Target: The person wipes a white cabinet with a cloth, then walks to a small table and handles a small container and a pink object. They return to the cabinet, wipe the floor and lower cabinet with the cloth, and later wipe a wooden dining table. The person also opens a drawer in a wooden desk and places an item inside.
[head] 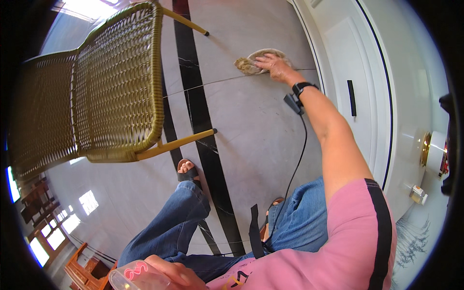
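Out on the grey tiled floor (250, 105), my right hand (277, 67) lies over a crumpled, stained whitish cloth (262, 54) and presses it down, near the base of a white cabinet (339, 65). A black strap with a small dark device (293, 103) is around that wrist, and a cable runs from it toward my lap. Close to my body at the bottom edge, my left hand (177, 270) grips a clear plastic container (136, 275) with a pink marking. The lower part of this hand and container is cut off by the frame.
A woven wicker chair (119, 83) stands to the left, its yellow legs (177, 143) reaching the floor near black tile strips (208, 119). The cabinet door has a black handle (351, 98). A small jar (418, 194) sits on the cabinet top. Wooden furniture (88, 270) is at lower left.
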A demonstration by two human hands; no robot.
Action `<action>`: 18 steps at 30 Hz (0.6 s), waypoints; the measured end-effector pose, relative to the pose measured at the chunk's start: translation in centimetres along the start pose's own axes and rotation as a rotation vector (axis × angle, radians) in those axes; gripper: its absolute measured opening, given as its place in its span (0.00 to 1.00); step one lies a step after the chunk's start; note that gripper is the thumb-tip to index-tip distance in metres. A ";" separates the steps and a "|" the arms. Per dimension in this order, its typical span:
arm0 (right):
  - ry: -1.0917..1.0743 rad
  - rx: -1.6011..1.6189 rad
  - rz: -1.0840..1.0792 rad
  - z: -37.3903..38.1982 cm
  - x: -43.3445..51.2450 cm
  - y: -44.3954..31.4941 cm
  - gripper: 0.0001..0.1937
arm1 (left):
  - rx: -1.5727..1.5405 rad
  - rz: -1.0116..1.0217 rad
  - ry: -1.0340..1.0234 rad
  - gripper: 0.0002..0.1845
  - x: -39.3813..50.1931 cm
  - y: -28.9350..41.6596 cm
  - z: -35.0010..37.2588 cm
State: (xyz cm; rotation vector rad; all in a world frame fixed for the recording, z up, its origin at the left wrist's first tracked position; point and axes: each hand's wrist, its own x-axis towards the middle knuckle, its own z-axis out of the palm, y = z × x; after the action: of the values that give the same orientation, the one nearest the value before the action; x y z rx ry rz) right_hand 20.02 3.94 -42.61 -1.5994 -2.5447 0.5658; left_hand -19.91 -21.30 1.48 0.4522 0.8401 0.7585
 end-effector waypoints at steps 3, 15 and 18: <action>0.076 0.010 0.005 2.2 -3.1 -1.5 0.36 | -0.018 -0.018 -0.028 0.21 1.9 -0.2 0.7; -0.044 0.257 0.018 3.5 -16.9 -10.0 0.10 | -0.031 -0.158 -0.028 0.23 13.4 2.0 6.2; -0.127 0.096 -0.035 2.0 -15.8 -8.5 0.06 | 0.029 -0.199 -0.074 0.25 15.7 1.6 6.8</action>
State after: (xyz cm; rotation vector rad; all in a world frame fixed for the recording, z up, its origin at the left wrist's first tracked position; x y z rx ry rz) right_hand 19.39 -13.82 -39.49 -1.5302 -2.5851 0.7972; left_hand -8.33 -8.89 -1.24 0.4130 0.8138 0.5440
